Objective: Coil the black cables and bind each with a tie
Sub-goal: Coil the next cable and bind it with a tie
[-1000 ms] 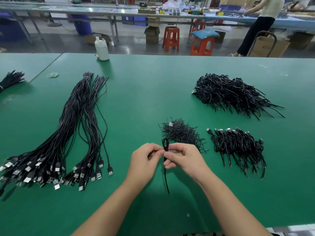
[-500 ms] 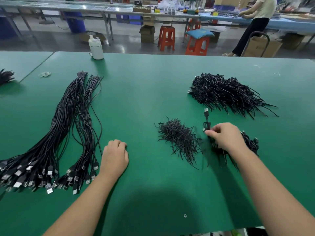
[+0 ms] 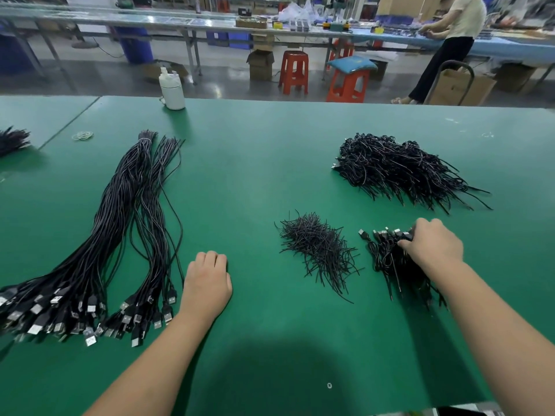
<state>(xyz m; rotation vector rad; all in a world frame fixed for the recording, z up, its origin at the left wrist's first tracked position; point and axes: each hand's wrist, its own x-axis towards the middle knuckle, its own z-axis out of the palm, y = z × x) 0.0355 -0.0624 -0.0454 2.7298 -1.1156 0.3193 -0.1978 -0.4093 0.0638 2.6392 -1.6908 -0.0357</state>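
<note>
Long uncoiled black cables (image 3: 99, 244) lie in two bundles at the left, their USB plugs toward me. My left hand (image 3: 207, 283) rests on the green table (image 3: 255, 163) just right of those plugs, fingers loosely curled and holding nothing. A heap of short black ties (image 3: 318, 250) sits in the middle. To its right lies a small pile of coiled, tied cables (image 3: 387, 259). My right hand (image 3: 432, 244) lies on that pile, fingers and thumb curled round a coiled cable at its plug end. A bigger heap of coiled cables (image 3: 399, 169) lies further back on the right.
A white bottle (image 3: 171, 90) stands at the table's far edge, with rubber bands (image 3: 82, 135) lying left of the long cables. More black ties (image 3: 12, 139) lie on the adjoining table at the left. Beyond are red stools (image 3: 294, 70) and a standing person (image 3: 450, 46).
One second ago both hands were binding a coil in front of me. Since then my right hand carried it right onto the small pile, and my left hand dropped to the table near the USB plugs.
</note>
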